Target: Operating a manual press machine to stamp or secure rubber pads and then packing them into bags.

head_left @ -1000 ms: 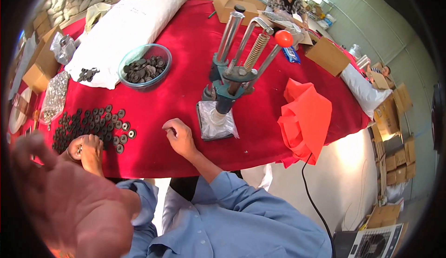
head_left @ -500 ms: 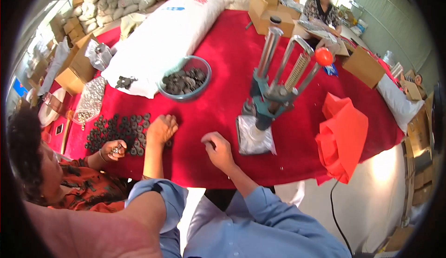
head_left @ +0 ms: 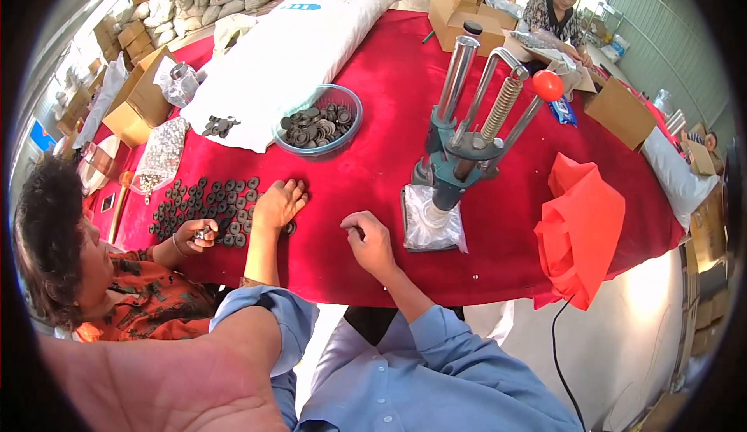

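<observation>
My right hand rests on the red tablecloth with its fingers curled, and nothing shows in it. Just right of it stands a hand press with a dark green body, a spring and a red ball on its lever. Clear plastic covers its base. My left hand is raised close to the camera at the lower left. Its palm shows, but its fingers lie outside the picture. Dark round pieces lie in rows to the left. A co-worker's hand lies beside them; the other hand holds small shiny parts.
A clear tub of dark discs stands beyond the hands, beside a large white sack. Red fabric hangs over the right edge. A bag of shiny parts and cartons lie left. Another person sits far right.
The whole view has shifted slightly. The co-worker's hand beside the rows has spread its fingers a little. My right hand stays on the cloth, and my left palm stays raised.
</observation>
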The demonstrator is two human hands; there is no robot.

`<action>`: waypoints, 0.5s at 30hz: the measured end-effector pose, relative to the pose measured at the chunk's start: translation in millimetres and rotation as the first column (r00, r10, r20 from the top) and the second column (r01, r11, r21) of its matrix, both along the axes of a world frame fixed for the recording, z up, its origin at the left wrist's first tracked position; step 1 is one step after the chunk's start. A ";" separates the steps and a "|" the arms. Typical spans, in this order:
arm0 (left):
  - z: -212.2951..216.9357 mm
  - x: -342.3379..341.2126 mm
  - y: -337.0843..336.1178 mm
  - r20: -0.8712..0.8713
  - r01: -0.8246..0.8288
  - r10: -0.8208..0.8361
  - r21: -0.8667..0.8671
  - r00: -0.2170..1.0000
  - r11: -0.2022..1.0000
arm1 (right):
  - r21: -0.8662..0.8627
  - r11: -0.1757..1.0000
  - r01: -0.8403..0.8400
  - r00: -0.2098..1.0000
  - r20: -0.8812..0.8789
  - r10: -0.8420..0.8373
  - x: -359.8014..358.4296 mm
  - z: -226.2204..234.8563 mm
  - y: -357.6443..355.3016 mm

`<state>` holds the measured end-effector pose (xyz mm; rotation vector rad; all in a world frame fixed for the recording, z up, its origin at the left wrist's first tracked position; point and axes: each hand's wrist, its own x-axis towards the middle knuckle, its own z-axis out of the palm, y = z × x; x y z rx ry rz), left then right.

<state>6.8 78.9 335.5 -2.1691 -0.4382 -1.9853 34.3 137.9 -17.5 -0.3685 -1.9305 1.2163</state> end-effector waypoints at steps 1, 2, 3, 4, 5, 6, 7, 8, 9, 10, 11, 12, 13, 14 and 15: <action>-7.3 9.1 -20.9 -0.001 0.017 -0.017 -0.015 1.000 1.000 | -0.019 1.000 -0.008 1.000 0.009 0.008 1.4 0.4 -7.2; -20.4 25.0 -54.2 0.000 0.036 -0.036 -0.032 0.999 0.999 | 0.009 1.000 -0.015 1.000 -0.016 0.015 -3.5 1.3 -8.2; -33.1 35.2 -73.5 0.015 0.076 -0.075 -0.049 0.997 0.996 | 0.005 1.000 0.000 1.000 0.007 0.000 -4.6 0.2 -9.9; -36.4 40.4 -80.2 0.026 0.095 -0.094 -0.067 0.995 0.993 | 0.036 0.999 -0.009 1.000 -0.028 0.010 -9.8 2.0 -15.0; -41.4 46.2 -80.8 0.039 0.120 -0.117 -0.080 0.992 0.990 | 0.070 0.997 -0.013 0.998 -0.060 0.017 -10.3 1.1 -13.7; -45.2 50.3 -80.5 0.046 0.154 -0.150 -0.095 0.988 0.983 | 0.067 0.998 -0.005 0.999 -0.046 0.008 -11.6 0.1 -12.2; -48.4 54.2 -80.7 0.052 0.184 -0.179 -0.110 0.982 0.977 | 0.035 0.999 -0.014 0.999 -0.037 0.016 -12.7 -0.5 -11.7; -51.0 57.6 -81.5 0.057 0.210 -0.205 -0.125 0.977 0.970 | 0.003 1.000 -0.027 0.999 -0.030 0.027 -10.3 -1.1 -12.3; -53.7 58.3 -80.0 0.057 0.244 -0.239 -0.137 0.969 0.960 | 0.003 1.000 -0.016 1.000 -0.025 0.016 -7.0 -2.5 -9.3; -56.0 58.4 -78.8 0.056 0.275 -0.270 -0.149 0.961 0.950 | 0.009 1.000 -0.027 1.000 -0.010 0.027 -4.2 -3.6 -6.7; -58.2 57.9 -77.6 0.055 0.305 -0.300 -0.160 0.952 0.939 | 0.014 0.999 -0.039 0.999 0.003 0.039 -2.4 -4.6 -4.7; -60.3 56.8 -76.3 0.054 0.333 -0.329 -0.172 0.943 0.927 | -0.014 1.000 0.006 1.000 0.019 -0.006 -3.7 -5.5 -4.8; -57.6 61.2 -65.0 0.053 0.339 -0.335 -0.185 0.941 0.922 | -0.013 1.000 -0.028 1.000 -0.006 0.028 -4.0 -1.7 -5.7; -58.8 74.9 -61.6 0.052 0.345 -0.342 -0.198 0.938 0.917 | 0.000 1.000 -0.031 0.999 -0.010 0.031 -5.1 2.1 -7.2; -61.9 86.2 -56.8 0.056 0.363 -0.360 -0.212 0.931 0.907 | 0.011 1.000 -0.022 1.000 -0.011 0.023 -4.2 2.2 -6.6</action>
